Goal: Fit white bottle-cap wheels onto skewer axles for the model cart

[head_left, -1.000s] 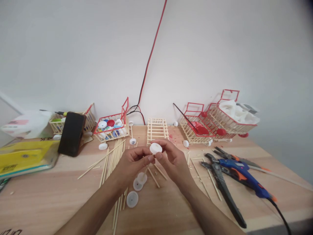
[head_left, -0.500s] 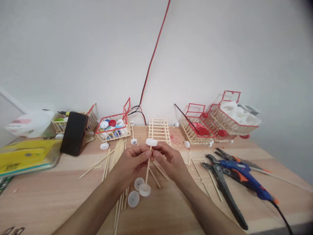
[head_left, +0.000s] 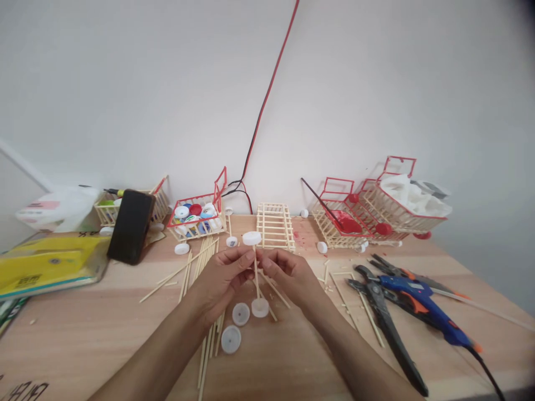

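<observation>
A thin wooden stick (head_left: 257, 278) stands nearly upright between my hands, with a white bottle cap (head_left: 252, 238) on its top end and a translucent cap (head_left: 259, 307) on its lower end. My left hand (head_left: 225, 275) pinches the stick below the upper cap. From the other side, the fingertips of my right hand (head_left: 290, 275) close on it at about the same height. Two loose translucent caps, one nearer (head_left: 231, 339) and one farther (head_left: 241, 314), lie on the wooden table (head_left: 284, 362) just below my left hand.
Loose sticks (head_left: 207, 334) lie under my left forearm. Behind are a stick frame (head_left: 275, 225), a small cart of caps (head_left: 196, 217) and red-trimmed carts (head_left: 340, 223). Pliers (head_left: 388, 328) and a blue glue gun (head_left: 430, 301) lie right; a phone (head_left: 131, 225) leans left.
The stick with its caps has tipped: the upper cap shifted slightly left, the lower one right and up. My hands still hold it. The whole view has shifted a little.
</observation>
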`<state>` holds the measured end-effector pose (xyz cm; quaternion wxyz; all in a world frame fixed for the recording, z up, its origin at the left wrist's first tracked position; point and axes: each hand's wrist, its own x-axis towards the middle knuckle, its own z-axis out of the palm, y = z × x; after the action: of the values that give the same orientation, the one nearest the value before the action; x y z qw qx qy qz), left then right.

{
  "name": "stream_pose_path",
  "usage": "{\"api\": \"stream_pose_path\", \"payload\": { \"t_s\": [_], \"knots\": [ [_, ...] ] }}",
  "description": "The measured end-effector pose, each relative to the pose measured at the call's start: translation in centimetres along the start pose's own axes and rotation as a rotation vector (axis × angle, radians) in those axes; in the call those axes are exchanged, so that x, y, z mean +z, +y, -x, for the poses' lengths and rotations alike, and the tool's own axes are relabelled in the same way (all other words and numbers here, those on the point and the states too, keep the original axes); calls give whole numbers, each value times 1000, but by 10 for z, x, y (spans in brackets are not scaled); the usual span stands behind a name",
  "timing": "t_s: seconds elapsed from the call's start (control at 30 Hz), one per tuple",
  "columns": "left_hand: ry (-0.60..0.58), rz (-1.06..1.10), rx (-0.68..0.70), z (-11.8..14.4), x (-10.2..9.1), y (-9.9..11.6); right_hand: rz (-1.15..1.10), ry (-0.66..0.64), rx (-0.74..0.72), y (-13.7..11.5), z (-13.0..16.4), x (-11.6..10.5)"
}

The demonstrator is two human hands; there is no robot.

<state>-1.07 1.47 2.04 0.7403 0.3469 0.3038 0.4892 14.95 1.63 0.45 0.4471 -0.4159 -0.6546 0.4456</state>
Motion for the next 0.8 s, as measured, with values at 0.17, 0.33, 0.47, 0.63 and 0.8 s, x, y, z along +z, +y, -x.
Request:
{"api": "stream_pose_path", "payload": {
  "t_s": [0.17, 0.33, 0.47, 0.63, 0.8],
  "knots": [
    [5, -54, 36, 1, 0, 0, 74, -81, 0, 2, 3, 2],
    [-11, -83, 26, 2, 2, 0, 66, -65, -6, -1, 5, 4],
    [1, -130, 28, 1, 2, 3, 30, -61, -9, -6, 5, 5],
    [133, -213, 105, -1, 2, 12, 22, -36, 30, -7, 5, 5],
    [104, -257, 157, -1, -2, 14, 82, -56, 30, -7, 6, 7]
  ]
}}
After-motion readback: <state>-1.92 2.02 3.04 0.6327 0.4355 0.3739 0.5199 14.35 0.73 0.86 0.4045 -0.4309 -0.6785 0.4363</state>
